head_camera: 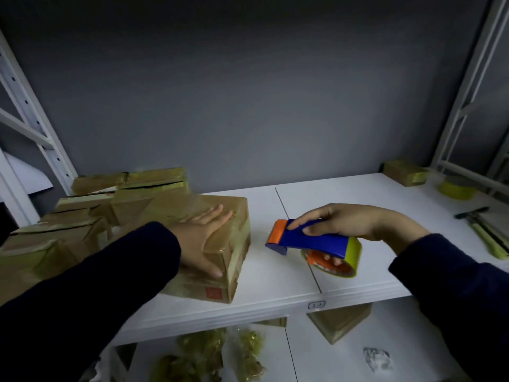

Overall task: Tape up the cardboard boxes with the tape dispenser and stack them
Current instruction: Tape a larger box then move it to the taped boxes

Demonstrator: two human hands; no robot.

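The left grip (203,238) lies flat and spread on top of a cardboard box (237,244), fingers straight, the thumb hanging over the near edge. This box stands on a white shelf (275,271), is shut and wrapped in glossy tape, so its contents are hidden. Behind and to the left of this grip sits a pile of further boxes (82,216), also shut, some with dark slits along their flaps.

The right grip (338,221) is curled round a blue and orange tape dispenser (316,239), index finger stretched along its top. It holds the dispenser just above the shelf, apart from the box, with the orange end pointing at it. The yellow-green tape roll (355,249) sits under the palm.

Far beyond the right grip, by the wall, a small box (405,172) stands shut, with a spare roll (455,190) near it.

Below both grips, a lower shelf (344,362) carries clear bags (220,351) of yellowish crumpled material, too blurred to name, and another box (338,321).
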